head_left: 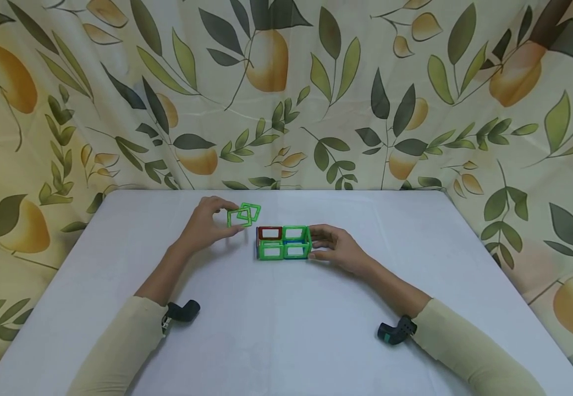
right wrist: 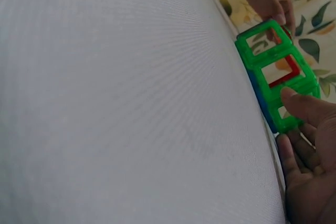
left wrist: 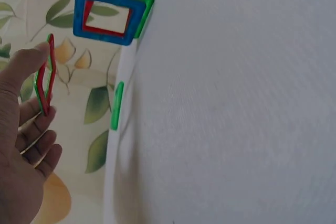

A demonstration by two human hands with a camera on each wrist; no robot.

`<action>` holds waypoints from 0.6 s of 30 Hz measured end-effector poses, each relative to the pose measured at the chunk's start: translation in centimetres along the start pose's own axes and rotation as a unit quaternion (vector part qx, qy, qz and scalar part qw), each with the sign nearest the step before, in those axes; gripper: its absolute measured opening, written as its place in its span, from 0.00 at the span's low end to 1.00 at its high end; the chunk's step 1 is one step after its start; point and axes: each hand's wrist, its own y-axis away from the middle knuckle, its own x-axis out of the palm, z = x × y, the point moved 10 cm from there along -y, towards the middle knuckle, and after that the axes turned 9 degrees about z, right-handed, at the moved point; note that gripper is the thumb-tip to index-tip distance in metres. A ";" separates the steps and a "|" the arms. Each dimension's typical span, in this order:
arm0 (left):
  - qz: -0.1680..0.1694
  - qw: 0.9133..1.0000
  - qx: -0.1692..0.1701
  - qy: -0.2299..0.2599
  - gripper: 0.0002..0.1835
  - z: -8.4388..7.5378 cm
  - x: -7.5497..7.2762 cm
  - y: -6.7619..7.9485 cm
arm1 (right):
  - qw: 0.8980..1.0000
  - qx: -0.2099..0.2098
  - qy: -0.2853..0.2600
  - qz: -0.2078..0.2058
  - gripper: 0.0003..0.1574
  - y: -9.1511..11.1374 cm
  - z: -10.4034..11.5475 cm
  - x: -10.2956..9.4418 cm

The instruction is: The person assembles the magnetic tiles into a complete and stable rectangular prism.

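My left hand [head_left: 206,223] pinches a square magnetic tile [head_left: 251,216] between thumb and fingers, to the left of a box of tiles. That tile shows green in the head view, with red along it in the left wrist view. Behind it a second green tile [head_left: 259,212] lies on the table. The box [head_left: 284,242] is built from open-framed magnetic tiles, mostly green, with a red tile [head_left: 270,227] at the top left and a blue end [left wrist: 79,17]. My right hand [head_left: 338,250] holds the box's right end, thumb [right wrist: 302,103] on a green frame.
The box stands on a white-covered table [head_left: 276,324], nearer its far edge. Behind hangs a curtain [head_left: 296,137] printed with leaves and fruit. Each wrist wears a small black camera, one on the left [head_left: 185,311] and one on the right [head_left: 395,331].
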 end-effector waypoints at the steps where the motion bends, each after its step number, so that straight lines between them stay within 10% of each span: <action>1: 0.000 1.000 0.004 -0.001 0.27 -0.3 0.1 -0.1 | 1.000 -0.001 0.000 0.000 0.40 0.0 0.1 0.0; 18: 0.023 0.999 0.033 -0.013 0.26 -3.3 1.8 -0.4 | 1.000 0.004 -0.008 0.001 0.40 -0.1 -0.2 -0.1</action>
